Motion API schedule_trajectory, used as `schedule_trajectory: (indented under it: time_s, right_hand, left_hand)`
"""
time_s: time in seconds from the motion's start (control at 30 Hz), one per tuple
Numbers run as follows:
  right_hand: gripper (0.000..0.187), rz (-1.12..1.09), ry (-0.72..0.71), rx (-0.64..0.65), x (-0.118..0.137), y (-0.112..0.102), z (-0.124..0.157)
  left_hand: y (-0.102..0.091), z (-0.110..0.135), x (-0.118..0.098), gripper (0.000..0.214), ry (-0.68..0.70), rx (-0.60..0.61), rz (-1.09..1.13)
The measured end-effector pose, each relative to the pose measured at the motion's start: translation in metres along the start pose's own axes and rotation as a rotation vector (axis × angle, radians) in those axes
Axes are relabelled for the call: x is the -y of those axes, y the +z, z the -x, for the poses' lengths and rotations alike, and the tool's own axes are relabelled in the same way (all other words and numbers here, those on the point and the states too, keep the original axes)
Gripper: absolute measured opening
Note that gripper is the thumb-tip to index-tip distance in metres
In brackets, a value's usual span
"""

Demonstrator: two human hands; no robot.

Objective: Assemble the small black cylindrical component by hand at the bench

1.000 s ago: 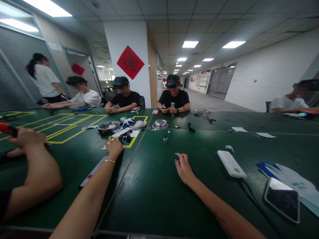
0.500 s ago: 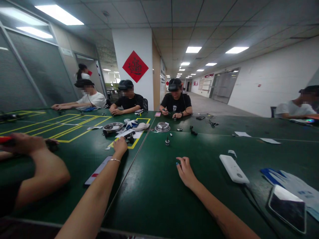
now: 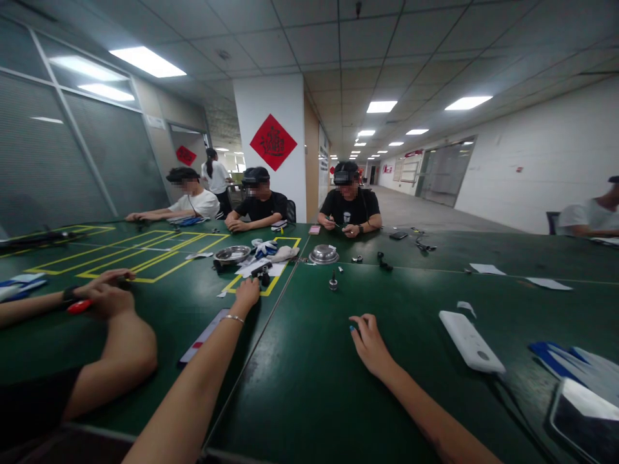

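Note:
My left hand [image 3: 247,293] is stretched forward on the green table, right at a small black object [image 3: 265,278] whose kind I cannot make out. Its fingers are mostly hidden behind the back of the hand, so their grip does not show. Over the middle of the table is my right hand [image 3: 371,341], palm turned inward, fingers loosely bent and apart, holding nothing. Beyond it stands a small metal piece with a thin stem [image 3: 333,281]. Beside my left forearm lies a phone [image 3: 206,335].
Beyond my left hand are a steel bowl [image 3: 233,253] and gloves [image 3: 265,247]; an upturned bowl [image 3: 324,254] is right of them. A white power bank [image 3: 469,341] with a cable, a glove [image 3: 575,364] and another phone [image 3: 585,419] lie right. A co-worker's arm [image 3: 116,348] reaches in left.
The whole view has shifted, so things sit farther right and lower. My hands keep their poses. The co-worker's hand at left, with a red object, has lowered; a person in the background has moved right.

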State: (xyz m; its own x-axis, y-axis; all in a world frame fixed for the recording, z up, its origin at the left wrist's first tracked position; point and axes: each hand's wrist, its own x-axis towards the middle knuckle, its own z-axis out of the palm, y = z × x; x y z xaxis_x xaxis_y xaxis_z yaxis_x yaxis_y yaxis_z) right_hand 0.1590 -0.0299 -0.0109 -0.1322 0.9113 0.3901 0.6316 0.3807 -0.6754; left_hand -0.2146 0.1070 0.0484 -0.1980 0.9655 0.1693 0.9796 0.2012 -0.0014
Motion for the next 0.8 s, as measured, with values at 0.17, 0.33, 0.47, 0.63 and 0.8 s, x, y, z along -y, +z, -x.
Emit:
schedule_trajectory:
  time_s: [0.17, 0.33, 0.47, 0.63, 0.8]
  right_hand:
    - [0.031, 0.025, 0.003, -0.001, 0.001, 0.000, 0.000]
    - [0.027, 0.058, -0.037, -0.044, 0.004, -0.001, -0.002]
    - [0.026, 0.063, -0.060, -0.056, 0.002, 0.001, -0.003]
    - [0.027, 0.050, -0.052, -0.039, -0.001, 0.002, -0.003]
    - [0.027, 0.030, -0.014, -0.042, 0.003, -0.003, -0.002]
  left_hand:
    - [0.001, 0.004, -0.001, 0.030, 0.037, 0.023, -0.002]
    - [-0.006, 0.008, -0.005, 0.030, 0.082, 0.060, 0.022]
    - [-0.014, 0.012, -0.009, 0.027, 0.103, 0.089, 0.028]
    - [-0.018, 0.020, -0.020, 0.028, 0.155, 0.085, 0.017]
    - [-0.012, 0.033, -0.039, 0.042, 0.157, 0.050, 0.010]
